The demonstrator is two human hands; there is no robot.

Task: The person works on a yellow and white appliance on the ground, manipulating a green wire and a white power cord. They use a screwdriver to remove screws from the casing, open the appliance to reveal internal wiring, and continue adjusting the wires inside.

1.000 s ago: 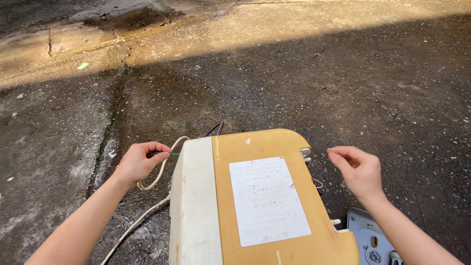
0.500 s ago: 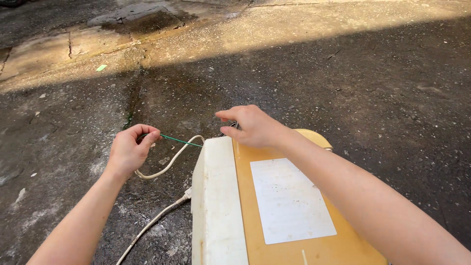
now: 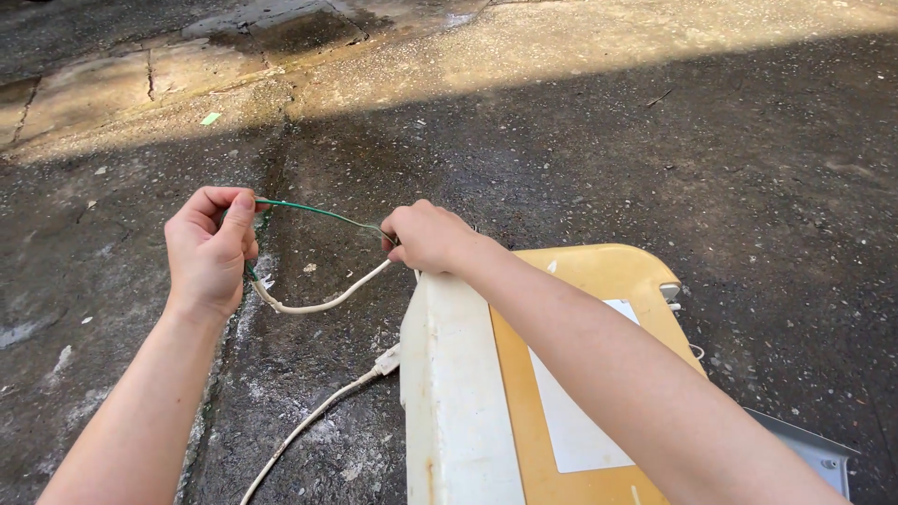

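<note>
stretching across the gap between both hands, the thin green wire [image 3: 309, 210] runs nearly level, its long axis left to right with a slight sag toward the right end. left hand [image 3: 210, 251] is curled shut on the wire's left end, thumb pressed over the fingers, up above the dark asphalt ground [image 3: 580, 159]. right hand [image 3: 426, 236] is pinched closed on the other end, just off the top corner of the yellowed cream appliance casing [image 3: 458, 393]. below the green wire, the white cord [image 3: 318, 304] droops in a shallow curve from hand to hand, and more of it trails down and away along the ground toward the lower left, leaving the casing's side at a small plug-like fitting. the casing lies flat, its yellow-orange back panel [image 3: 599, 281] facing up with a white label [image 3: 580, 402] on it, long axis running toward the camera. a grey metal part [image 3: 814, 449] peeks out at the lower right.

against half a second ago, the hands sit farther apart and the green wire is drawn out longer and straighter; the left hand is higher and more to the left. a full second back, the right hand was over on the far side of the casing, open, not on the wire at all.
</note>
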